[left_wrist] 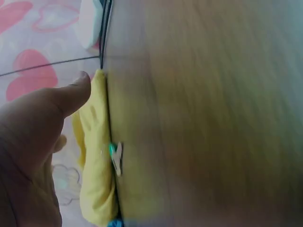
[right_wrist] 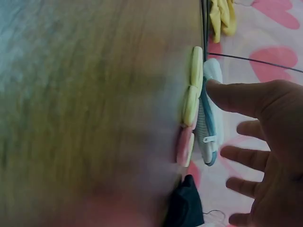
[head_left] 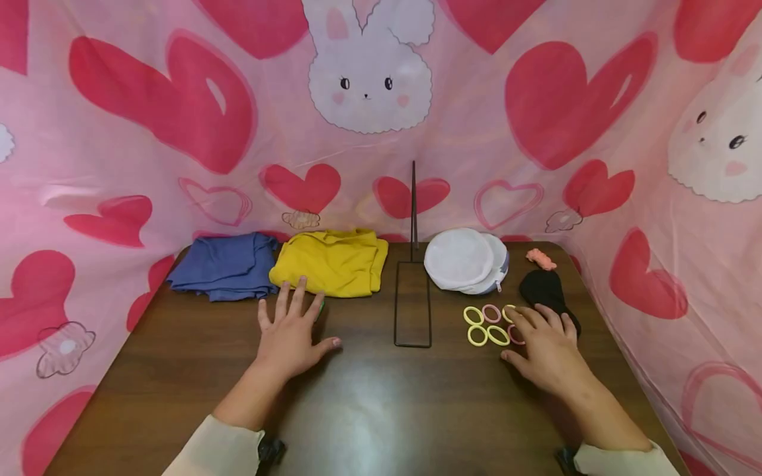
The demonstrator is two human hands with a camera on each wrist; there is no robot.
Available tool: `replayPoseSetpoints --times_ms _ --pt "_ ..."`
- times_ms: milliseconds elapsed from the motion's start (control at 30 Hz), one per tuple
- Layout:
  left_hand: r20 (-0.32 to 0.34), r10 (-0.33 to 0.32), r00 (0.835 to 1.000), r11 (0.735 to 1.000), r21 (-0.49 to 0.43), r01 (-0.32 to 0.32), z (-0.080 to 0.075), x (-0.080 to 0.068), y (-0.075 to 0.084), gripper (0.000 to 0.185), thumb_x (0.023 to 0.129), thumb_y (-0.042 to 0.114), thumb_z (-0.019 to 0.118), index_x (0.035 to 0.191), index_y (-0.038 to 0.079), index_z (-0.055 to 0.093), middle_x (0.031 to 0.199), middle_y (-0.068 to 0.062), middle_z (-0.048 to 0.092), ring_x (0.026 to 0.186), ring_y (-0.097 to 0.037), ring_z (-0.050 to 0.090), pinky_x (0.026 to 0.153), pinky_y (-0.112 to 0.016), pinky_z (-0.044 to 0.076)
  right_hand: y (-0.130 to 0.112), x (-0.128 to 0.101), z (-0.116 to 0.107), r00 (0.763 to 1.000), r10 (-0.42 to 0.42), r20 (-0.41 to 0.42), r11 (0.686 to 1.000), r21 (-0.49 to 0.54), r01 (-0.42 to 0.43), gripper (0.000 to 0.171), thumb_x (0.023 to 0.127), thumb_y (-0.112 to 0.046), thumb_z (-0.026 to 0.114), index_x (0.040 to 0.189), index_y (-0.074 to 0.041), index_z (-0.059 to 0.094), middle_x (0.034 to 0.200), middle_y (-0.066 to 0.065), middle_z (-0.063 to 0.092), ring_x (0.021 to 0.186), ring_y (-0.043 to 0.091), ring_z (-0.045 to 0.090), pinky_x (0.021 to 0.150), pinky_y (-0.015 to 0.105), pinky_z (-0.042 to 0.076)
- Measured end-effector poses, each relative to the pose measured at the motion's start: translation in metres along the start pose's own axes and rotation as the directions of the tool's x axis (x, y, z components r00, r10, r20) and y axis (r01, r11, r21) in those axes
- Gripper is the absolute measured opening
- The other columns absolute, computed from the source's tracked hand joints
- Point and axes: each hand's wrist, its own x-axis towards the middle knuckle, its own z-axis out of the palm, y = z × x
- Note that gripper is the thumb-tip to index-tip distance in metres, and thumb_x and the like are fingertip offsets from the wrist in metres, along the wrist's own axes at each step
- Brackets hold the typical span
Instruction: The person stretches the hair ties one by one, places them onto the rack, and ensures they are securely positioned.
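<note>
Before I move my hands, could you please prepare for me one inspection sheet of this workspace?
Surface: brown table, wood grain visible.
Job's things: yellow cloth by the left hand; yellow and pink rings by the right hand; green-and-white clip near the yellow cloth.
Clutter: blue cloth, black wire stand, overlapping round pouches, coral item, black item.
Hands: both have spread fingers and appear to hold nothing.
Cables: nothing seen.
Surroundings: pink printed curtain behind and at the sides.

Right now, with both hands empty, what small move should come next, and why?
Probably the right hand should ease down and pinch the yellow ring by its index finger: in the head view that finger partly covers it, and the hand holds nothing. The left hand, in front of the yellow cloth, could likely wait.
</note>
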Motion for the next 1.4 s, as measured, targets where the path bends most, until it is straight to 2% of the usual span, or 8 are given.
replayPoseSetpoints --times_ms 167,433,733,867,1000,1133,1300,1400 --pt "-0.001 0.047 0.999 0.994 -0.096 -0.047 0.002 0.007 0.019 0.092 0.084 0.068 0.074 0.16 0.026 0.044 0.173 -0.009 0.01 0.154 -0.042 0.011 0.11 -0.074 0.01 0.0 0.005 0.006 1.0 -0.029 -0.003 0.998 0.06 0.029 0.065 0.077 -0.024 0.092 0.135 -0.009 0.067 0.125 0.016 0.07 0.125 0.043 0.048 0.099 0.075 0.025" --pt "-0.001 0.165 0.986 0.964 -0.213 -0.162 0.01 0.021 0.047 0.075 0.088 0.06 0.075 0.152 0.027 0.056 0.163 -0.007 0.037 0.142 -0.037 0.033 0.104 -0.065 0.026 0.003 0.015 0.014 1.0 -0.014 0.019 0.998 0.069 0.012 0.051 0.077 -0.018 0.092 0.124 -0.01 0.072 0.112 0.009 0.075 0.118 0.04 0.055 0.095 0.069 0.03" --pt "0.041 0.202 0.979 0.951 -0.248 -0.186 0.022 0.034 0.07 0.069 0.091 0.059 0.073 0.15 0.027 0.058 0.159 -0.005 0.044 0.14 -0.034 0.037 0.101 -0.06 0.031 0.002 0.021 0.014 0.999 -0.014 0.052 0.998 0.067 0.01 0.037 0.079 -0.016 0.089 0.112 -0.012 0.076 0.09 -0.004 0.072 0.109 0.036 0.062 0.09 0.066 0.038" --pt "0.049 0.216 0.975 0.95 -0.244 -0.198 0.025 0.038 0.08 0.068 0.091 0.058 0.072 0.15 0.026 0.058 0.158 -0.005 0.044 0.14 -0.034 0.038 0.097 -0.058 0.031 0.0 0.021 0.014 0.999 -0.033 0.025 0.998 0.063 0.031 0.03 0.079 -0.014 0.087 0.107 -0.012 0.077 0.08 -0.009 0.065 0.101 0.032 0.063 0.087 0.062 0.041" --pt "0.061 0.22 0.974 0.946 -0.257 -0.197 0.028 0.042 0.087 0.067 0.092 0.058 0.072 0.15 0.026 0.059 0.158 -0.006 0.045 0.14 -0.035 0.038 0.099 -0.059 0.03 -0.003 0.023 0.012 0.996 -0.085 -0.032 0.995 0.057 0.087 0.023 0.079 -0.009 0.084 0.101 -0.011 0.078 0.079 -0.009 0.067 0.087 0.025 0.064 0.081 0.054 0.047" --pt "0.075 0.218 0.973 0.946 -0.26 -0.192 0.03 0.046 0.093 0.068 0.092 0.058 0.072 0.15 0.026 0.058 0.158 -0.007 0.044 0.14 -0.035 0.038 0.099 -0.059 0.03 -0.004 0.023 0.01 0.994 -0.108 -0.021 0.993 0.046 0.109 0.017 0.08 -0.011 0.082 0.096 -0.014 0.077 0.08 -0.01 0.067 0.08 0.021 0.063 0.075 0.052 0.049" --pt "0.093 0.226 0.97 0.947 -0.256 -0.196 0.032 0.049 0.099 0.069 0.091 0.059 0.072 0.151 0.027 0.057 0.159 -0.007 0.043 0.14 -0.035 0.037 0.099 -0.058 0.031 -0.002 0.017 0.009 0.994 -0.094 0.047 0.995 0.036 0.093 0.028 0.078 -0.027 0.09 0.1 -0.017 0.078 0.082 -0.01 0.067 0.085 0.024 0.064 0.075 0.053 0.05" --pt "0.109 0.218 0.97 0.951 -0.246 -0.186 0.033 0.049 0.101 0.07 0.091 0.06 0.072 0.151 0.027 0.057 0.159 -0.006 0.043 0.14 -0.034 0.036 0.099 -0.058 0.031 -0.001 0.016 0.011 0.992 -0.099 0.072 0.995 0.037 0.097 0.035 0.075 -0.03 0.092 0.104 -0.017 0.077 0.083 -0.011 0.067 0.087 0.025 0.065 0.076 0.053 0.05"
